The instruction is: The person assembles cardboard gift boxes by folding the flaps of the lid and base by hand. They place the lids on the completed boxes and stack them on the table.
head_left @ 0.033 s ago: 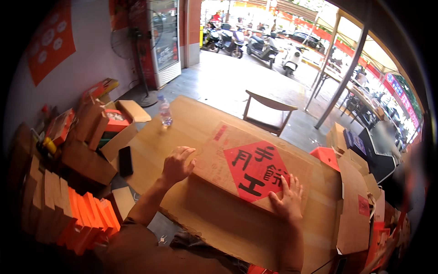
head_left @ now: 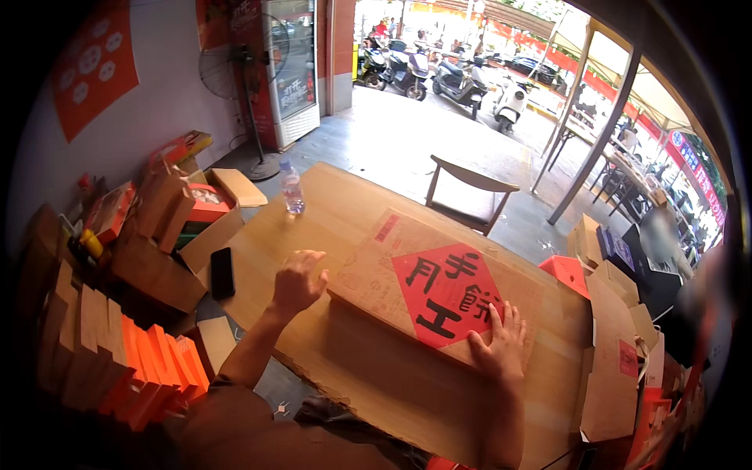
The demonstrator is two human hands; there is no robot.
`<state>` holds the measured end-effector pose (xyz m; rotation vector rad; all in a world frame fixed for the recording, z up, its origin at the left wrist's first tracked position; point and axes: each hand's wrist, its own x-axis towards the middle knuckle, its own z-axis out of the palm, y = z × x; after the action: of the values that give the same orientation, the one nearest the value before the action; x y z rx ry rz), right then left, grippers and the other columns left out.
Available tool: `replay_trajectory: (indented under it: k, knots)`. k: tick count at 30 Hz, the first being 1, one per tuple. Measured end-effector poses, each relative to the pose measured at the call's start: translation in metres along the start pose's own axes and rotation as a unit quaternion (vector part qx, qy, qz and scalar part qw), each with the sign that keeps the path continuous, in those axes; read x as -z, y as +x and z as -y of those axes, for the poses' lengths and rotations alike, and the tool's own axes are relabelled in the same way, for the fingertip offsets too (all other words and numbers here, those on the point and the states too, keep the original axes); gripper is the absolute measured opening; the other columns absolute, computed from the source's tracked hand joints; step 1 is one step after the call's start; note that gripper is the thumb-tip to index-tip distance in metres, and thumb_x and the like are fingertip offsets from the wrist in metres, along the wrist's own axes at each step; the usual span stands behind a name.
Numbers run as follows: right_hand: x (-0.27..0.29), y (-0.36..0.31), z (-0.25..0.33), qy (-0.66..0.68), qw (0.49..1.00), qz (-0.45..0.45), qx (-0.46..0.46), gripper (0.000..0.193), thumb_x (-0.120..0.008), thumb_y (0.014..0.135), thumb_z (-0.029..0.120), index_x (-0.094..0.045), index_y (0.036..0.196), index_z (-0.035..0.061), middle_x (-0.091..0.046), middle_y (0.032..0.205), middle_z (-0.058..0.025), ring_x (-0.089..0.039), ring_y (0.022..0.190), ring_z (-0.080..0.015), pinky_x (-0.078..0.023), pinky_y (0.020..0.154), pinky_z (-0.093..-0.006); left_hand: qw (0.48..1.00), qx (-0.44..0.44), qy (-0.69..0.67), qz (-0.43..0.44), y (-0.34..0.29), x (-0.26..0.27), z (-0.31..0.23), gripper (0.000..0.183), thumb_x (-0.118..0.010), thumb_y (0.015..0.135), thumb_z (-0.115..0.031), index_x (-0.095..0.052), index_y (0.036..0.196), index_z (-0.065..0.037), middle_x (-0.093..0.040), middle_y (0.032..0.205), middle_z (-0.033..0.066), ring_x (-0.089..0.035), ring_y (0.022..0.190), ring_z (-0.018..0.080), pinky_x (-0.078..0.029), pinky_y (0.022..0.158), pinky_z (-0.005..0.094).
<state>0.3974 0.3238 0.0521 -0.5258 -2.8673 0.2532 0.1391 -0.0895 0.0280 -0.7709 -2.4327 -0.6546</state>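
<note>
- The box (head_left: 384, 274) lay on the table (head_left: 333, 192), just right of centre.
- The left hand (head_left: 298, 282), left of centre, hung beside it, fingers parted, gripping nothing.
- The right hand (head_left: 502, 345), lower right, rested on it, fingers spread.

The right hand (head_left: 504, 345) is covering an edge of the red label (head_left: 450, 323) on the cardboard box (head_left: 368, 262) (one black character (head_left: 473, 298) is lying partly under it). Left of the left hand (head_left: 298, 286), brown boxes (head_left: 70, 348) are fading into the dark rim. To the far right of the right hand, a greyish shape (head_left: 663, 235) is looking too blurred to recognise. Far ahead of both hands, people (head_left: 381, 30) near the scooters (head_left: 462, 84) are appearing too small for any detail.
</note>
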Motion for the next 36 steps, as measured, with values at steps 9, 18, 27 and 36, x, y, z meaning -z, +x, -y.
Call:
replay_trajectory:
  k: [9,18,27,36]
  knots:
    - [-0.004,0.009,0.006,0.001,1.0,-0.004,0.013,0.085,-0.067,0.092,0.062,-0.05,0.158,0.0121,-0.034,0.17,-0.0209,-0.024,0.16,-0.0391,-0.015,0.131,-0.0579,0.879,0.396,0.255,0.074,-0.06,0.068,0.173,0.086,-0.073,0.091,-0.049,-0.039,0.159,-0.01,-0.052,0.149,0.0271,-0.051,0.136,0.0476,-0.045,0.112,0.0576]
    - [0.002,0.006,0.012,0.014,1.0,0.005,-0.001,0.085,-0.068,0.09,0.058,-0.05,0.158,0.0107,-0.032,0.171,-0.0204,-0.024,0.161,-0.038,-0.012,0.131,-0.0573,0.88,0.414,0.214,0.094,-0.044,0.076,0.195,0.093,-0.075,0.085,-0.041,-0.033,0.162,-0.009,-0.053,0.141,0.0369,-0.055,0.13,0.0516,-0.043,0.115,0.0552]
    - [0.007,0.004,0.016,-0.015,1.0,0.013,-0.006,0.081,-0.066,0.093,0.056,-0.048,0.159,0.0116,-0.033,0.171,-0.0201,-0.024,0.161,-0.0391,-0.014,0.131,-0.0575,0.94,0.207,-0.163,0.215,0.031,0.011,0.042,0.098,-0.06,0.098,-0.068,-0.031,0.166,-0.004,-0.047,0.159,0.0292,-0.051,0.145,0.0418,-0.04,0.12,0.0473]
    - [0.005,0.005,0.014,-0.024,1.0,0.012,0.012,0.08,-0.062,0.096,0.057,-0.047,0.16,0.011,-0.035,0.169,-0.0205,-0.025,0.16,-0.0411,-0.016,0.13,-0.06,0.899,0.148,-0.27,0.311,0.061,-0.068,-0.004,0.092,-0.068,0.097,-0.061,-0.038,0.163,-0.004,-0.057,0.15,0.0275,-0.056,0.139,0.0401,-0.045,0.117,0.0448]
